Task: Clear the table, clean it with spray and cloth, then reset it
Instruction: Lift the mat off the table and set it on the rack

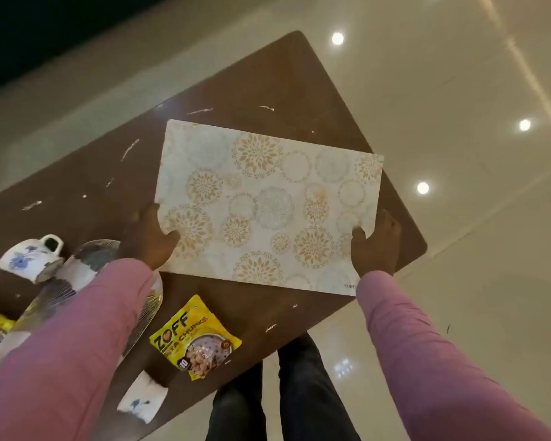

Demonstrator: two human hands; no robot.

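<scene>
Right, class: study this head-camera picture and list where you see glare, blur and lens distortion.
Head view, glare: round bright spots reflect off the glossy floor. Head view, blur: the near left sleeve and the plate beneath it are soft, while the placemat is sharper. Head view, distortion: the wide-angle lens skews the table and balloons both sleeves toward the bottom corners.

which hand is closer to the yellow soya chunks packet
Left. The left hand grips the placemat at its end just beyond the soya chunks packet; the right hand grips the opposite end, farther off to the right.
</scene>
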